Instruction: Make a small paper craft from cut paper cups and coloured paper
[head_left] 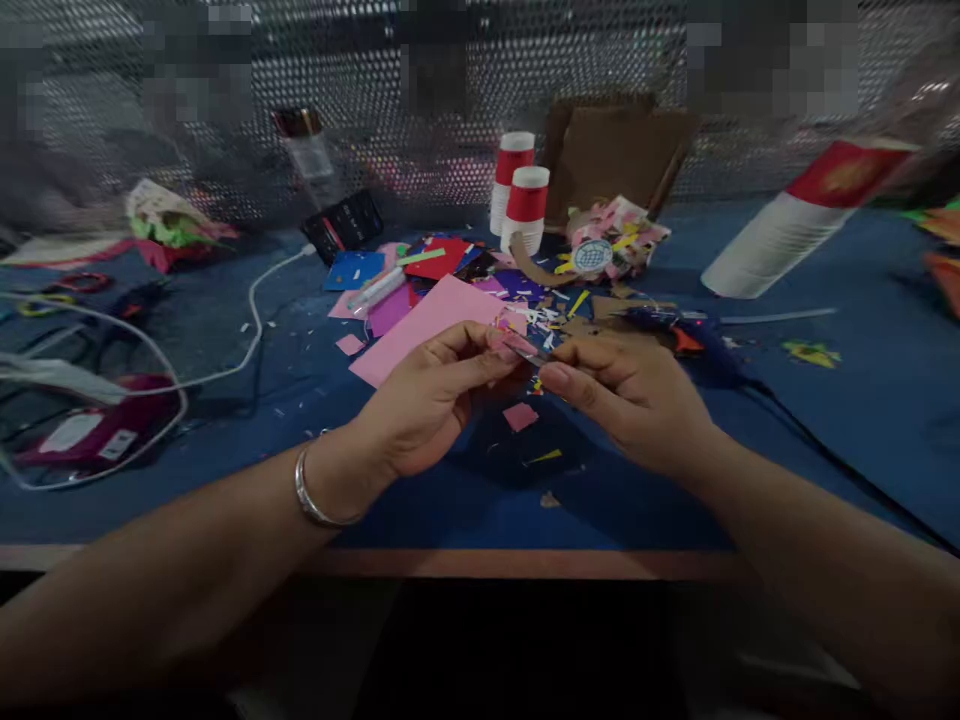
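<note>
Over the blue table, my left hand (pixel 431 400) is closed in a pinch on a small piece of pink paper (pixel 517 343). My right hand (pixel 637 400) grips a thin, pointed metal tool (pixel 536 355), most of it covered by the fingers. Its tip meets the pink piece between both hands; whether it is a blade or tweezers I cannot make out. Behind my left hand lies a larger pink sheet (pixel 439 320). Below the hands are a small pink paper scrap (pixel 520 416) and a yellow sliver (pixel 547 456).
A glue gun (pixel 701 335) with a black cord lies right of my right hand. Stacked paper cups (pixel 526 205) stand behind, near a ball of paper strips (pixel 619 240). A tall cup stack (pixel 806 220) leans at right. A white cable (pixel 255 300) and scissors (pixel 82 284) occupy the left.
</note>
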